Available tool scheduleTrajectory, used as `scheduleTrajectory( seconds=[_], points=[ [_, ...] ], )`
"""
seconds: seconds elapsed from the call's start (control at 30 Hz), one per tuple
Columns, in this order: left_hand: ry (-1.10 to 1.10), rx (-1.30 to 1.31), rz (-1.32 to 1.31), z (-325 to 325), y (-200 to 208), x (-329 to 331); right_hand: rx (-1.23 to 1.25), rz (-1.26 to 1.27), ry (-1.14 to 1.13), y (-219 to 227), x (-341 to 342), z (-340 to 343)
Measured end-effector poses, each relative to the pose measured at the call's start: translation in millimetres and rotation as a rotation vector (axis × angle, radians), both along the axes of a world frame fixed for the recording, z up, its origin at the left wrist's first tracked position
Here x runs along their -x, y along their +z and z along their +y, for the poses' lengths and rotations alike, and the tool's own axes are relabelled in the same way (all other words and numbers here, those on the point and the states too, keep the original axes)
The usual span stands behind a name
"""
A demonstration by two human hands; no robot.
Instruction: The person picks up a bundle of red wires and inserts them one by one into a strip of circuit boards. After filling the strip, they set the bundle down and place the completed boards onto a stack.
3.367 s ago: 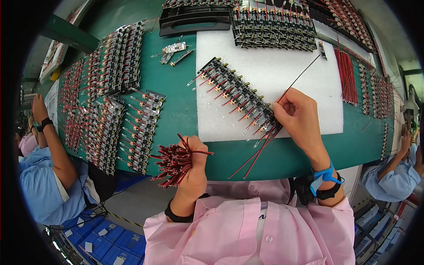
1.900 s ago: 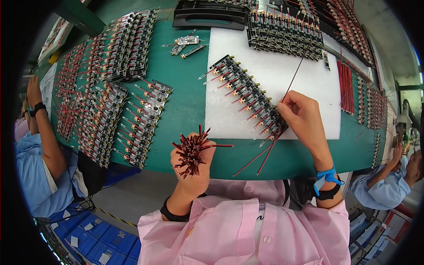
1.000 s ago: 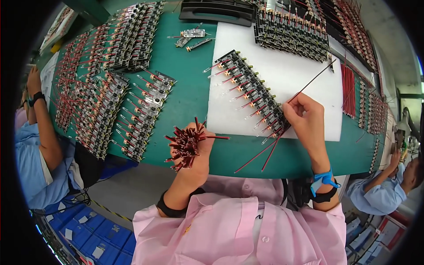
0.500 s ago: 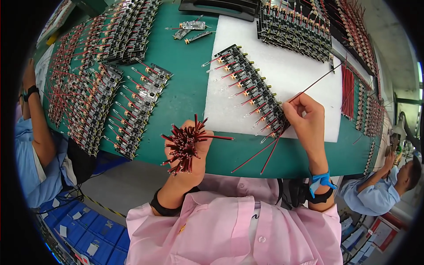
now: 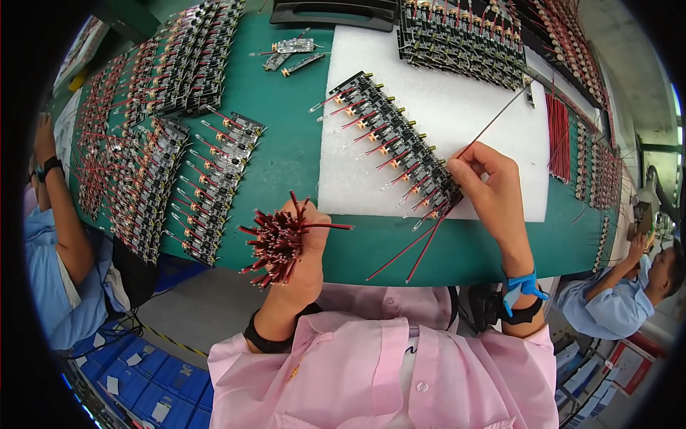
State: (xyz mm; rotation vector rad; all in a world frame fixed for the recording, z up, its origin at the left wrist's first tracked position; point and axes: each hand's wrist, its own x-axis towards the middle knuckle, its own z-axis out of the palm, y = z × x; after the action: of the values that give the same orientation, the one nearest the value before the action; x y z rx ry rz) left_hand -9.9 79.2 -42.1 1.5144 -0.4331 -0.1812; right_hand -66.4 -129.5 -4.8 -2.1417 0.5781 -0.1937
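My left hand (image 5: pixel 307 266) is closed round a thick bundle of red and black wires (image 5: pixel 277 244), their cut ends facing up. My right hand (image 5: pixel 491 187) pinches a single thin wire (image 5: pixel 494 120) between thumb and forefinger; it slants up and right from the fingertips. These fingers are at the near end of a circuit board strip (image 5: pixel 394 139), which lies diagonally on a white foam sheet (image 5: pixel 457 107). Small clear LEDs on red leads stick out along the strip's left side. Two red-black wires (image 5: pixel 414 252) trail from its near end over the sheet's edge.
Stacked circuit board strips (image 5: pixel 171 93) cover the left of the green table (image 5: pixel 293 143), with more on the foam's far edge (image 5: pixel 464 46). Loose boards (image 5: pixel 293 46) lie by a black tray (image 5: pixel 332 13). Red wires (image 5: pixel 557 136) lie at right. Co-workers sit on both sides.
The whole view has shifted slightly, so the table's things sit further left in it. Both hands keep the same grips, the right one still at the strip's near end.
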Motion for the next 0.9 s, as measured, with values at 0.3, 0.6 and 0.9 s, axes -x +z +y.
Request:
scheduleTrajectory(
  seconds=[0.3, 0.6, 0.9],
  points=[
    [0.047, 0.063, -0.047, -6.3, -0.6, 0.3, 0.002, -0.046, 0.01, -0.6, 0.5, 0.7],
    [0.067, 0.08, -0.03, -9.0, 3.0, 0.7, 0.034, -0.041, -0.019, -0.8, 1.1, 2.0],
    [0.057, 0.055, -0.078, -7.8, 0.3, -0.6, 0.072, -0.092, -0.019, -3.0, 0.6, 2.0]
  ],
)
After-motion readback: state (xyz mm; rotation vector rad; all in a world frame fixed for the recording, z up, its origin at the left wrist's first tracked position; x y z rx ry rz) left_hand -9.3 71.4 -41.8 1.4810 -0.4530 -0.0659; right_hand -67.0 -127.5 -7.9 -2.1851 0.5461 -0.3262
